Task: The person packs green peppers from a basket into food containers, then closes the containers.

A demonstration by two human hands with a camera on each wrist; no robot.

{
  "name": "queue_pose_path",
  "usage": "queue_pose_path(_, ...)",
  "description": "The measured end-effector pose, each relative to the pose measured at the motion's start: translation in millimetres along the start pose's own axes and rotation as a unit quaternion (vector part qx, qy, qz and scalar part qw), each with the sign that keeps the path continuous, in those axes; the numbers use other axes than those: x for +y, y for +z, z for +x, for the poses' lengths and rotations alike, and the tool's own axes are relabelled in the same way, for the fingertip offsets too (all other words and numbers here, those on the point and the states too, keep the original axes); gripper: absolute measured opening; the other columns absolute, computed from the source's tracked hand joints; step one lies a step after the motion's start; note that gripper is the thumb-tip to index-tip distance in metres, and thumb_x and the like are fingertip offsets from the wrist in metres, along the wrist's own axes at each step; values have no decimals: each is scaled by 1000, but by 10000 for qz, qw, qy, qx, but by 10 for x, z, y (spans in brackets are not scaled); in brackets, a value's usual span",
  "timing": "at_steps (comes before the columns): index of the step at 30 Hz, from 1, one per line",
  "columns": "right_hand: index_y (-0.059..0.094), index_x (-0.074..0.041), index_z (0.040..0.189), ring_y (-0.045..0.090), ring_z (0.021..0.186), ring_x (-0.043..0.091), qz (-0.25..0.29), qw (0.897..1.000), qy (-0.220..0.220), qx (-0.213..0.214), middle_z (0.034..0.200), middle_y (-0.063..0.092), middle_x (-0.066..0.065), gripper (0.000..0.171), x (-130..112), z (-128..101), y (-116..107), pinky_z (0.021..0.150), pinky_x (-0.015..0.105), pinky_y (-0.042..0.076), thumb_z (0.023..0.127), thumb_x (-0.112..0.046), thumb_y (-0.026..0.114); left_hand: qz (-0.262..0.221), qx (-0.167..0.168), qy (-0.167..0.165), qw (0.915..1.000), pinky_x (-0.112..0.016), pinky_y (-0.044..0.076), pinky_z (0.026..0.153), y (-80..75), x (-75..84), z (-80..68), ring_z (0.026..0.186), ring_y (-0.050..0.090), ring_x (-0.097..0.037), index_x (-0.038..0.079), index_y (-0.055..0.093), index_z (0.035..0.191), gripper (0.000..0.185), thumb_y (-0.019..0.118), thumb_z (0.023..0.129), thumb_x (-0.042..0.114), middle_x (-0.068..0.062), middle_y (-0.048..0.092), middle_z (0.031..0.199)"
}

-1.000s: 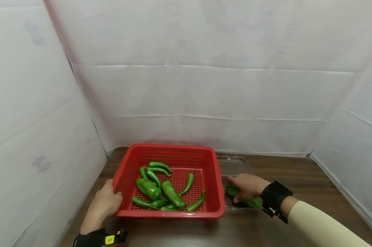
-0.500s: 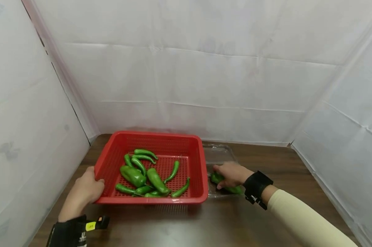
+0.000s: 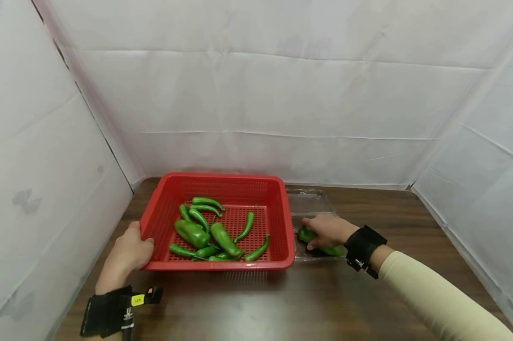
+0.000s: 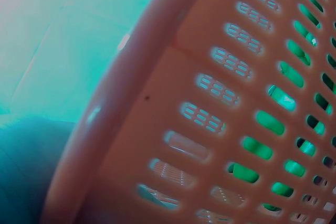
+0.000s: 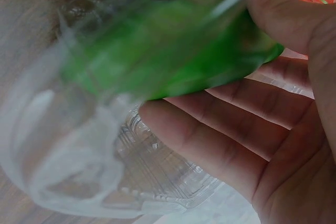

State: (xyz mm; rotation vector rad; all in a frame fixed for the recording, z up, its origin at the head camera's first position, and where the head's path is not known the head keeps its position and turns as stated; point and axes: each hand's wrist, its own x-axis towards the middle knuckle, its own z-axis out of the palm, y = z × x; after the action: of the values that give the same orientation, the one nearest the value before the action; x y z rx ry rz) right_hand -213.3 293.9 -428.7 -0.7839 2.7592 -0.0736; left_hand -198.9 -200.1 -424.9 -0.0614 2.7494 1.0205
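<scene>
My left hand (image 3: 126,251) grips the left rim of a red plastic basket (image 3: 222,266) with perforated walls. In the left wrist view, the basket's slotted wall (image 4: 157,98) fills most of the frame, with green showing through the slots. Several green peppers lie inside, including a plump one (image 3: 192,234) and slim curved ones (image 3: 248,225). To the basket's right, my right hand (image 3: 330,229) holds a large green pepper (image 5: 173,51) between thumb and fingers. This pepper is at a clear plastic container (image 5: 68,166), whose wall partly covers it in the right wrist view.
The container's clear lid (image 3: 309,202) lies flat behind the right hand, beside the basket. A brown wood-grain table (image 3: 256,308) carries everything. White sheeting (image 3: 256,94) encloses the table at the back and both sides.
The head view has shifted, so everything sits higher and further left in the frame. Both hands keep their holds, and the basket and its peppers look unchanged.
</scene>
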Motion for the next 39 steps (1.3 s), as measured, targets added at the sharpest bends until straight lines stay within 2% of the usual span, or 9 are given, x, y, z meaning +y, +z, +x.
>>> queue_pose_path(8, 64, -8, 119, 51, 70, 7, 133, 9999, 22, 102, 80, 58, -6, 45, -44, -8, 13, 65, 28, 44, 87, -33, 85, 98, -79, -70, 9999, -37, 49, 68, -70, 24, -38, 89, 64, -33, -16, 30, 143, 51, 43, 103, 14, -33, 62, 113)
queue_pose_path(14, 64, -10, 118, 52, 70, 7, 150, 9999, 62, 4, 78, 58, -7, 45, -78, -12, 63, 66, 28, 46, 87, -33, 86, 101, -108, -198, 9997, -37, 49, 68, 2, -64, -80, 88, 64, -31, -15, 31, 141, 50, 44, 102, 13, -31, 63, 111)
queue_pose_path(20, 64, -12, 112, 48, 67, 5, 219, 9996, -125, 89, 76, 55, -8, 40, -66, -54, 130, 62, 24, 41, 86, -33, 86, 19, -120, -236, 9996, -38, 50, 69, 92, -101, -101, 86, 64, -30, -16, 31, 141, 51, 45, 102, 12, -32, 64, 109)
queue_pose_path(29, 66, -12, 114, 50, 69, 3, 317, 9991, -97, 269, 80, 60, -9, 42, 18, -113, 127, 65, 24, 45, 85, -33, 87, 3, 8, -85, 10000, -42, 52, 74, 103, 13, -39, 90, 65, -30, -15, 33, 141, 49, 45, 101, 11, -31, 65, 113)
queue_pose_path(39, 66, -10, 112, 49, 68, 1, 336, 9980, -245, 486, 80, 59, -9, 40, 62, -64, 52, 63, 23, 44, 86, -32, 87, -66, 162, -73, 9998, -38, 50, 69, 35, 75, -37, 86, 64, -29, -16, 33, 141, 49, 45, 102, 10, -30, 65, 109)
